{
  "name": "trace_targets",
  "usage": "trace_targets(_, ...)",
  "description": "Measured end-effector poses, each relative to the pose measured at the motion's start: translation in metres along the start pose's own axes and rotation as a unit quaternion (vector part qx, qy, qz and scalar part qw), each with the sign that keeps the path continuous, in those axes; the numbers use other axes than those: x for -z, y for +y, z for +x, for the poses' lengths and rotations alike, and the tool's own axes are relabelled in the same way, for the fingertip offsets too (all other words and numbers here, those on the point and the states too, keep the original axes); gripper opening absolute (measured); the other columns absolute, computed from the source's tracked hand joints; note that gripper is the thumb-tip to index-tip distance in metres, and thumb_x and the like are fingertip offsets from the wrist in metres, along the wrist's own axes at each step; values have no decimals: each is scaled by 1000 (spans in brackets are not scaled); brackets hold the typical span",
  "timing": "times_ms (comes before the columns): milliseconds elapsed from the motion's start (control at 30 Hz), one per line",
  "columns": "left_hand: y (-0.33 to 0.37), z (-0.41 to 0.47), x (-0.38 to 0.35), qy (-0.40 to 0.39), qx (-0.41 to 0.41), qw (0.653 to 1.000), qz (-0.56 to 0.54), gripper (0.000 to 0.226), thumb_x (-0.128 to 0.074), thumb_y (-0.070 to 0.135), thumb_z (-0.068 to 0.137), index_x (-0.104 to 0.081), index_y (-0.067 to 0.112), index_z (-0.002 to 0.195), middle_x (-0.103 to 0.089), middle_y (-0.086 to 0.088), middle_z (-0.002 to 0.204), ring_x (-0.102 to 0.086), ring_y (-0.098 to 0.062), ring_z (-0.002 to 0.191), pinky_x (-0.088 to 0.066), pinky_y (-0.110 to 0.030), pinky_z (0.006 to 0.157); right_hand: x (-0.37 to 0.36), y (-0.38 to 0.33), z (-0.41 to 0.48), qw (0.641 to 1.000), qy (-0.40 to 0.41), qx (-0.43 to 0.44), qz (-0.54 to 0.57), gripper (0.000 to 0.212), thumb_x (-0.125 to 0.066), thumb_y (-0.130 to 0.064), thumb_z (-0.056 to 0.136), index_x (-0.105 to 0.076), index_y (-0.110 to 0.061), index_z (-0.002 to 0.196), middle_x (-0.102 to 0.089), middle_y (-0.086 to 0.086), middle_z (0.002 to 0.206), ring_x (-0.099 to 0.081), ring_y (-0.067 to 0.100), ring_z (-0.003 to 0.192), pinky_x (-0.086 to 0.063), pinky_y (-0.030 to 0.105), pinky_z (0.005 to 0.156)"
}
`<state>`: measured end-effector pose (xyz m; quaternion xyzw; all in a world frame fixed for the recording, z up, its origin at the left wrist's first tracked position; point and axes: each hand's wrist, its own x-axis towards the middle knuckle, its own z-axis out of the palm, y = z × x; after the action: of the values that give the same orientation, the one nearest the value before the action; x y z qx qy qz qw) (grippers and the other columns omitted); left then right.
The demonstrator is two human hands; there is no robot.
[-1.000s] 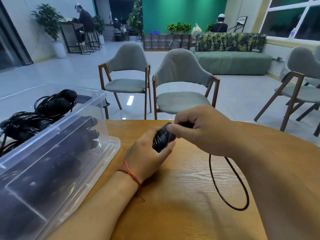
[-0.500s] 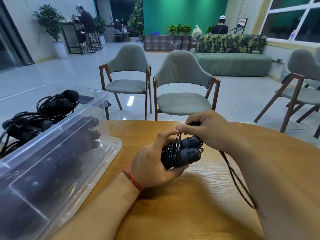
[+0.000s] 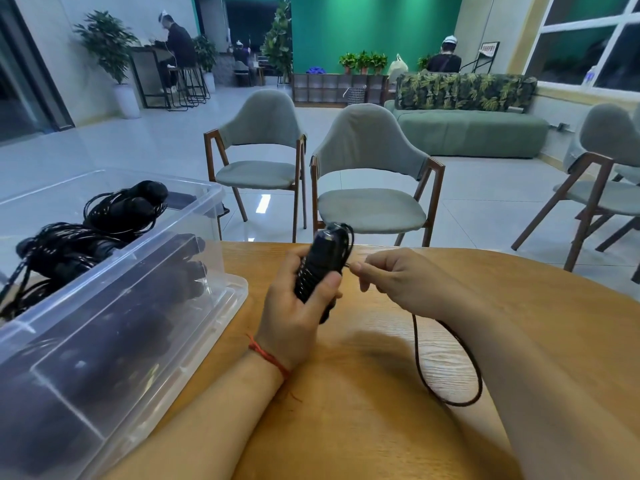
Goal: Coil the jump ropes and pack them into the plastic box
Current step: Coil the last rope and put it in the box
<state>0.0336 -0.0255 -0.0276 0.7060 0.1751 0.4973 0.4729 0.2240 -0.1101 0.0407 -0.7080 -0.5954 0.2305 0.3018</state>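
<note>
My left hand (image 3: 294,313) grips the black handles of a jump rope (image 3: 323,261), held upright above the wooden table (image 3: 363,427) with cord wound round them. My right hand (image 3: 398,278) pinches the cord just right of the bundle. A loose loop of the black cord (image 3: 450,375) hangs down onto the table under my right forearm. The clear plastic box (image 3: 138,306) sits at the left, with several coiled black jump ropes (image 3: 86,233) inside.
Two grey chairs (image 3: 370,188) stand just beyond the table's far edge, and another chair (image 3: 602,188) is at the right. A green sofa (image 3: 467,133) and seated people are far back in the room.
My left hand has turned the handle bundle from lying sideways to upright and lifted it. My right hand has come off the top of the bundle and now pinches the cord beside it.
</note>
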Motion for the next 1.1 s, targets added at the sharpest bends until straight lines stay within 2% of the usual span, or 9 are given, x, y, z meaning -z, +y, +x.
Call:
trace_targets(167, -6, 8, 9, 61, 115, 987, -96, 36, -62, 38, 101, -62, 15, 128, -71, -14, 106, -75, -35, 91, -60, -54, 63, 0, 0, 0, 999, -43, -15, -9, 29, -55, -49, 108, -78, -33, 99, -59, -33, 65, -56, -12, 64, -43, 20, 65)
trace_targets(367, -18, 23, 29, 116, 212, 950, -197, 53, -67, 48, 95, -62, 7, 129, -73, -14, 99, -68, -38, 88, -56, -42, 61, 11, 2, -3, 999, -12, -26, -42, 14, -63, -47, 105, -75, -41, 102, -68, -10, 72, -60, 7, 65, -53, 28, 63)
trace_targets(500, -20, 26, 33, 83, 215, 956, -184, 48, -69, 44, 95, -63, 7, 125, -71, -15, 92, -66, -40, 84, -54, -41, 61, 25, 0, -6, 998, 48, -15, -25, 20, -63, -47, 105, -78, -39, 93, -69, -10, 76, -58, 4, 68, -48, 33, 67)
trace_targets(567, -18, 24, 29, 74, 208, 959, -175, 45, -69, 41, 94, -64, 9, 125, -70, -17, 95, -69, -36, 84, -55, -41, 59, 30, -2, -8, 999, 38, -22, -5, 22, -64, -46, 104, -80, -38, 91, -72, 1, 91, -62, 17, 80, -53, 43, 77)
trace_targets(700, -18, 23, 26, 69, 204, 970, -113, 38, -70, 39, 99, -64, 12, 125, -69, -24, 103, -74, -31, 82, -58, -42, 58, 30, -17, -14, 999, 27, -11, 34, 24, -64, -45, 104, -80, -35, 90, -69, -15, 82, -62, -2, 80, -46, 32, 76)
trace_targets(833, -16, 23, 17, 59, 201, 977, -43, 27, -69, 37, 103, -61, 21, 124, -70, -19, 104, -76, -28, 85, -60, -47, 61, 20, -35, -20, 999, -30, 19, -26, 24, -63, -49, 105, -79, -38, 91, -72, -4, 89, -64, 12, 86, -54, 37, 77)
trace_targets(967, -18, 22, 9, 56, 175, 982, 40, 41, -70, 49, 99, -55, 29, 132, -70, -8, 100, -72, -19, 82, -60, -35, 61, 8, -45, -21, 995, -58, 46, -67, 27, -60, -52, 105, -76, -37, 90, -69, 4, 84, -62, 16, 75, -53, 40, 72)
trace_targets(1033, -20, 20, 9, 31, 139, 984, 105, 50, -66, 62, 96, -49, 39, 137, -68, -1, 101, -70, -18, 86, -57, -35, 66, 9, -47, -21, 996, -51, 49, -44, 29, -59, -52, 105, -76, -35, 89, -65, 1, 76, -59, 14, 71, -51, 39, 68)
trace_targets(1100, -18, 18, 12, -5, 91, 984, 155, 51, -59, 65, 97, -45, 45, 141, -66, 3, 103, -68, -16, 88, -59, -40, 72, 14, -46, -22, 998, -45, 45, -16, 32, -59, -50, 106, -77, -31, 88, -59, -12, 66, -55, 2, 63, -43, 28, 63)
